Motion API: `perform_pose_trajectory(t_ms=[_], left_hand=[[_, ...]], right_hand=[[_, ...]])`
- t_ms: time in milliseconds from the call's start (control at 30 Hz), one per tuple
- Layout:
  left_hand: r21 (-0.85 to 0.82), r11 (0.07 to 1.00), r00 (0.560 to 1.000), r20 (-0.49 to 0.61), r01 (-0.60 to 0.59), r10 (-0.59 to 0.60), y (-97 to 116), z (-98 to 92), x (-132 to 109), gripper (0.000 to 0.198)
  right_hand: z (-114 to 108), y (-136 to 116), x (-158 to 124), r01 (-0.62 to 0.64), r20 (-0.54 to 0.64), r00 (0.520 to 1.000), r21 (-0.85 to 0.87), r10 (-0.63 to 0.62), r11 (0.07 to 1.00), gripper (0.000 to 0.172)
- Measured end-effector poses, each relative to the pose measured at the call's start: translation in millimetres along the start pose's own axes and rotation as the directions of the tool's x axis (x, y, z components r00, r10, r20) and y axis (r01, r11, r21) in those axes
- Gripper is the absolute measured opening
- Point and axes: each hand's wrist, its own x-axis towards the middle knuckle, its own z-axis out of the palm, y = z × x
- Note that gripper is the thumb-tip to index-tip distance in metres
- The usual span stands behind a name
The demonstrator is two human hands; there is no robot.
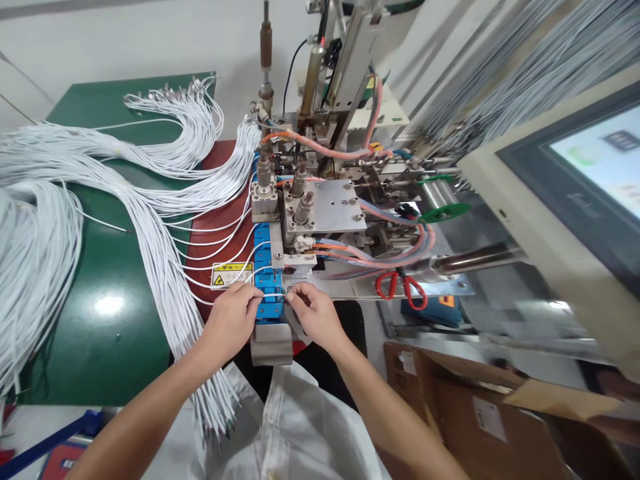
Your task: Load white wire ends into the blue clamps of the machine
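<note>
Between my two hands a white cable (273,295) lies across a blue fixture block (269,311). My left hand (231,317) pinches the cable at the block's left side. On the right side, the fingertips of my right hand (315,312) are closed on the cable's end, whose small tip is mostly hidden by the fingers. More white cables run from the left into the row of blue blocks behind. A thick bundle of white cables (155,260) hangs over the table's front edge beside my left forearm.
The metal machine (325,207) stands just beyond my hands, with hoses and a solder-like wire spool (443,200). Red-handled scissors (401,290) hang at its edge. A screen (590,153) juts in at right, above cardboard boxes (465,407). More cables cover the green table (110,327).
</note>
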Motion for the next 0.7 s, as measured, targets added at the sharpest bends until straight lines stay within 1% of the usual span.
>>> perform_pose_trajectory(t_ms=[67, 133, 200, 267, 333, 433, 500, 533, 633, 700], left_hand=[[-0.010, 1.000, 1.000, 0.003, -0.010, 0.011, 0, -0.4, 1, 0.016], [-0.017, 1.000, 1.000, -0.001, -0.019, 0.019, 0, -0.1, 1, 0.016], [-0.017, 1.000, 1.000, -0.009, -0.021, 0.021, 0, 0.9, 0, 0.016], [0.005, 1.000, 0.999, -0.018, -0.027, 0.027, 0, 2.3, -2, 0.016], [0.064, 0.997, 0.998, -0.021, -0.049, 0.051, 1, 3.5, -3, 0.017], [0.221, 0.966, 0.989, -0.030, -0.134, 0.144, 0, 4.5, -6, 0.019], [0.309, 0.930, 0.975, -0.029, -0.199, 0.218, -2, 4.3, -7, 0.019], [0.337, 0.913, 0.967, -0.020, -0.232, 0.253, -4, 3.7, -7, 0.019], [0.367, 0.871, 0.940, 0.031, -0.326, 0.339, -8, -1.4, -13, 0.024], [0.372, 0.851, 0.926, 0.086, -0.372, 0.367, -10, -9.5, -20, 0.028]], right_hand=[[-1, 2, 2, 0.070, 0.013, 0.997, -0.047, -0.070, 0.996, 0.020], [2, 5, 3, 0.138, -0.001, 0.990, -0.127, -0.139, 0.982, 0.025], [9, 7, 3, 0.175, -0.042, 0.981, -0.207, -0.187, 0.963, 0.029], [17, 10, 2, 0.180, -0.095, 0.974, -0.241, -0.208, 0.954, 0.032], [23, 13, 1, 0.172, -0.131, 0.969, -0.248, -0.209, 0.953, 0.033], [23, 14, 1, 0.170, -0.123, 0.971, -0.251, -0.206, 0.953, 0.032], [19, 14, 2, 0.155, -0.112, 0.977, -0.212, -0.182, 0.965, 0.031], [16, 14, 2, 0.134, -0.128, 0.979, -0.170, -0.157, 0.976, 0.031], [8, 15, 3, 0.068, -0.233, 0.971, 0.018, -0.061, 0.998, 0.032], [3, 16, 3, 0.063, -0.286, 0.958, 0.141, -0.020, 0.988, 0.034]])
